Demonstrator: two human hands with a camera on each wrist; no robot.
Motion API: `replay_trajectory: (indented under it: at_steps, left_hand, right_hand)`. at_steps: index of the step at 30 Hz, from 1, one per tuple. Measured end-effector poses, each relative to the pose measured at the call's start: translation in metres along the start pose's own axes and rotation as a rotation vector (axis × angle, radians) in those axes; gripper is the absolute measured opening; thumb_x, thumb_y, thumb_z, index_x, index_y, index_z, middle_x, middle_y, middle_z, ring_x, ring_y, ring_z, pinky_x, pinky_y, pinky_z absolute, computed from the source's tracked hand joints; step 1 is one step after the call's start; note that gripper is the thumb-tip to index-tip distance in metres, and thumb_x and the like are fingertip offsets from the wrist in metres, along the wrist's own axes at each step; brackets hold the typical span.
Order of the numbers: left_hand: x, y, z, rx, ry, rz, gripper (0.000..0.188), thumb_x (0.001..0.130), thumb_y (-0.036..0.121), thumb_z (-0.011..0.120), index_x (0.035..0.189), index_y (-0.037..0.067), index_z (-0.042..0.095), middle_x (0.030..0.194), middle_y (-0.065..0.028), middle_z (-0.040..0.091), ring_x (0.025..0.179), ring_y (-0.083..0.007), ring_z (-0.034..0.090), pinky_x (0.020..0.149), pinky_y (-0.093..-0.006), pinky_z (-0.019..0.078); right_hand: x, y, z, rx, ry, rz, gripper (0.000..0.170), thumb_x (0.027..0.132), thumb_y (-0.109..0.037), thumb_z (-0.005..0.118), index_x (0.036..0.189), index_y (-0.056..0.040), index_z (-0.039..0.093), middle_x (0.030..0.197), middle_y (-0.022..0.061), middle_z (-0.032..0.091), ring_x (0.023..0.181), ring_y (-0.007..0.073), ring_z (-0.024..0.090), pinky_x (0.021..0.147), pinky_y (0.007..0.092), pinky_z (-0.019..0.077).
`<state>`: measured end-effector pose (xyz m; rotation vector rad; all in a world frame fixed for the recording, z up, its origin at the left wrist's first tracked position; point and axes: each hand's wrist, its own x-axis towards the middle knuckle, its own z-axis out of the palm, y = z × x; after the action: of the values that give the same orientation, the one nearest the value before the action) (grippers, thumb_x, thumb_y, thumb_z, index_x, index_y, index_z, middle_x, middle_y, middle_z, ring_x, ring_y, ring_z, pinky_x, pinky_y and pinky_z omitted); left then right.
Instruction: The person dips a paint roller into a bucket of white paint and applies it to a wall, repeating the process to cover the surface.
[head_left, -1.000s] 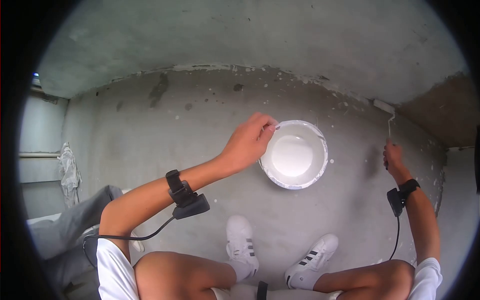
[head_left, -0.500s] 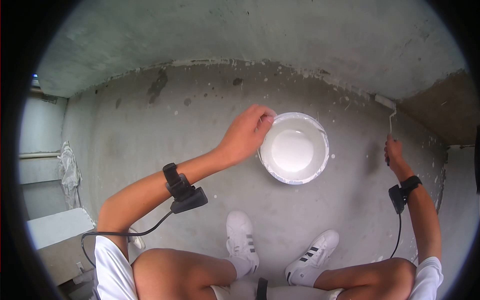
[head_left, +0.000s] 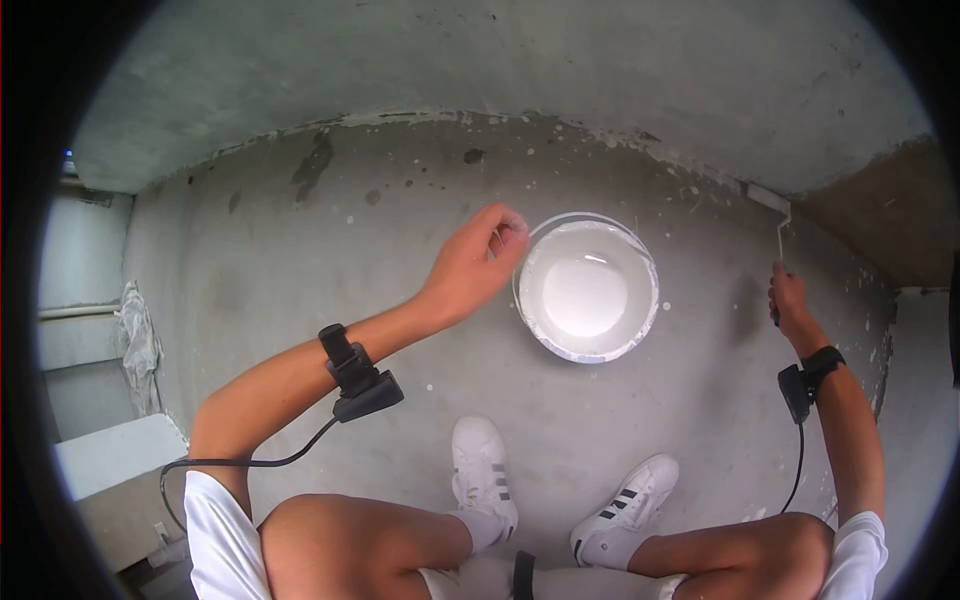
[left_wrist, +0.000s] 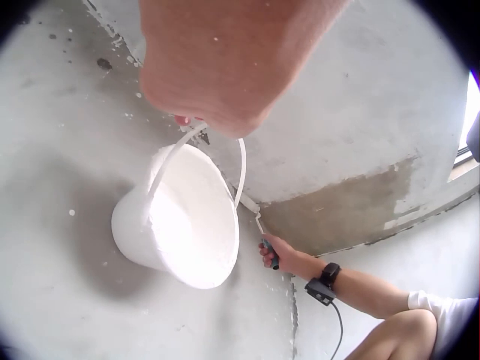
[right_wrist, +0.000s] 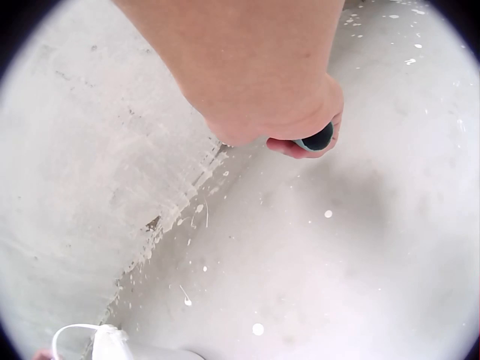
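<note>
A white bucket (head_left: 590, 330) with pale paint (head_left: 585, 298) in it is left of centre in the left wrist view. My left hand (head_left: 475, 262) holds its thin white handle (left_wrist: 241, 172) with curled fingers; the handle stands raised from the rim. The hand itself hides much of the grip. Off to the right, my right hand (head_left: 788, 298) grips a small paint roller by its dark handle (right_wrist: 318, 138). A bent metal rod (head_left: 781, 240) leads to the white roller head (head_left: 768, 197), which lies along the foot of the wall.
Paint spots and splashes mark the grey floor (head_left: 330, 380). Ahead rises a pale wall (head_left: 480, 60), with a brown patch (head_left: 890, 220) at right. White shoes (head_left: 480, 465) stand below the bucket. A plastic sheet (head_left: 140, 345) hangs at far left.
My left hand has shifted left and slightly up, and the bucket's handle now stands away from the rim. The roller has barely moved. Another person's grey-clad legs have left the lower left.
</note>
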<state>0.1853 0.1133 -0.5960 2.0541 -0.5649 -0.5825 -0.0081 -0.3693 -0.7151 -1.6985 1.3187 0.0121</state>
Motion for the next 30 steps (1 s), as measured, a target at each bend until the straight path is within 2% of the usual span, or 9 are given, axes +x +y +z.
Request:
replay_trajectory:
  at_steps: [2, 5, 8, 11, 20, 27, 30]
  left_hand:
    - [-0.005, -0.002, 0.001, -0.043, -0.001, -0.052, 0.019, 0.096, 0.019, 0.062, 0.108, 0.005, 0.058, 0.096, -0.0011, 0.057, 0.090, -0.0129, 0.051, 0.085, -0.0299, 0.0449]
    - [-0.015, -0.014, 0.002, -0.006, -0.022, -0.076, 0.030, 0.091, 0.020, 0.066, 0.114, 0.004, 0.054, 0.095, -0.0035, 0.054, 0.083, -0.0142, 0.049, 0.078, -0.0305, 0.0454]
    - [-0.027, -0.019, 0.006, -0.122, -0.165, -0.245, 0.039, 0.090, 0.018, 0.067, 0.122, 0.006, 0.049, 0.098, -0.0008, 0.050, 0.087, -0.0111, 0.048, 0.084, -0.0289, 0.0438]
    - [-0.031, -0.028, 0.011, -0.116, -0.237, -0.287, 0.048, 0.088, 0.018, 0.069, 0.127, 0.007, 0.044, 0.100, -0.0011, 0.050, 0.087, -0.0109, 0.047, 0.085, -0.0285, 0.0438]
    - [-0.029, -0.031, 0.015, -0.041, -0.280, -0.322, 0.049, 0.088, 0.018, 0.069, 0.128, 0.004, 0.044, 0.096, -0.0014, 0.053, 0.082, -0.0080, 0.049, 0.079, -0.0265, 0.0460]
    - [-0.029, -0.031, 0.024, -0.184, -0.233, -0.390, 0.047, 0.087, 0.013, 0.068, 0.126, 0.001, 0.045, 0.094, -0.0022, 0.058, 0.082, -0.0084, 0.053, 0.077, -0.0255, 0.0458]
    - [-0.027, -0.030, 0.027, -0.213, -0.218, -0.463, 0.050, 0.086, 0.012, 0.069, 0.127, 0.001, 0.044, 0.094, -0.0025, 0.059, 0.083, -0.0092, 0.054, 0.078, -0.0260, 0.0460]
  right_hand:
    - [0.000, 0.001, 0.000, -0.016, 0.018, -0.014, 0.040, 0.098, -0.041, 0.050, 0.073, -0.0112, 0.044, 0.054, -0.0014, 0.040, 0.038, 0.0131, 0.040, 0.034, 0.0324, 0.0309]
    - [-0.001, 0.000, 0.001, -0.016, 0.013, -0.011, 0.040, 0.098, -0.041, 0.050, 0.072, -0.0111, 0.044, 0.053, -0.0014, 0.040, 0.037, 0.0132, 0.040, 0.034, 0.0324, 0.0311]
    - [0.003, 0.003, 0.000, -0.024, 0.013, -0.025, 0.040, 0.098, -0.041, 0.050, 0.073, -0.0109, 0.044, 0.054, -0.0011, 0.040, 0.038, 0.0131, 0.040, 0.034, 0.0325, 0.0309]
    - [0.003, 0.003, 0.002, -0.027, 0.027, 0.003, 0.039, 0.098, -0.042, 0.051, 0.074, -0.0106, 0.044, 0.055, -0.0007, 0.041, 0.039, 0.0129, 0.040, 0.035, 0.0328, 0.0306]
    - [-0.001, 0.000, 0.001, -0.027, 0.012, 0.029, 0.037, 0.098, -0.044, 0.052, 0.080, -0.0116, 0.049, 0.058, -0.0031, 0.040, 0.043, 0.0099, 0.037, 0.038, 0.0301, 0.0294]
    - [-0.004, -0.003, 0.002, -0.029, 0.003, 0.053, 0.037, 0.098, -0.043, 0.052, 0.081, -0.0114, 0.049, 0.059, -0.0031, 0.040, 0.043, 0.0099, 0.038, 0.038, 0.0300, 0.0308]
    - [-0.003, 0.000, 0.003, -0.022, 0.010, 0.000, 0.040, 0.098, -0.042, 0.050, 0.077, -0.0081, 0.045, 0.057, 0.0006, 0.042, 0.041, 0.0142, 0.041, 0.037, 0.0338, 0.0330]
